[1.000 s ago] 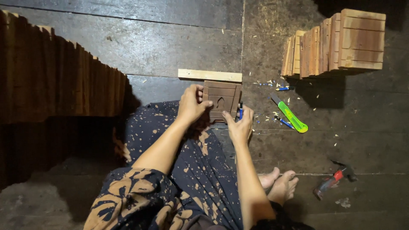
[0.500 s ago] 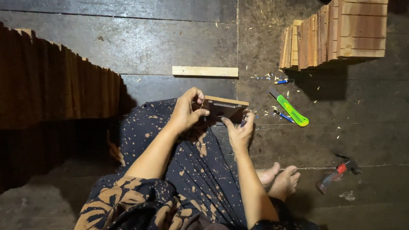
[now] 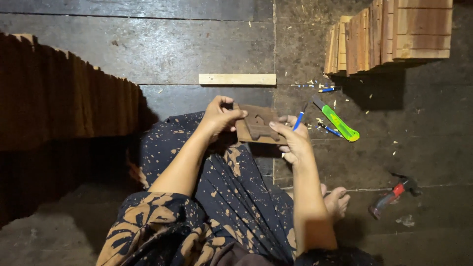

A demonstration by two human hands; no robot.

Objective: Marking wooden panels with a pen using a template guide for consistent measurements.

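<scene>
A small brown wooden panel (image 3: 257, 124) with a carved shape on its face is held flat over my lap, between both hands. My left hand (image 3: 220, 115) grips its left edge, thumb on top. My right hand (image 3: 293, 140) holds the right edge and also carries a thin blue-handled tool (image 3: 298, 119) that points up and away from me. My legs, in dark patterned cloth (image 3: 221, 197), lie under the panel.
A pale wood strip (image 3: 237, 79) lies on the floor ahead. A green utility knife (image 3: 336, 118) and blue pens (image 3: 327, 89) lie right of my hands. Stacked wooden panels (image 3: 389, 34) stand top right, a row of dark panels (image 3: 64, 93) left, a red-handled hammer (image 3: 391, 196) lower right.
The panel has been turned from nearly edge-on to face up in my hands. Both hands have kept hold of it. The view has shifted slightly.
</scene>
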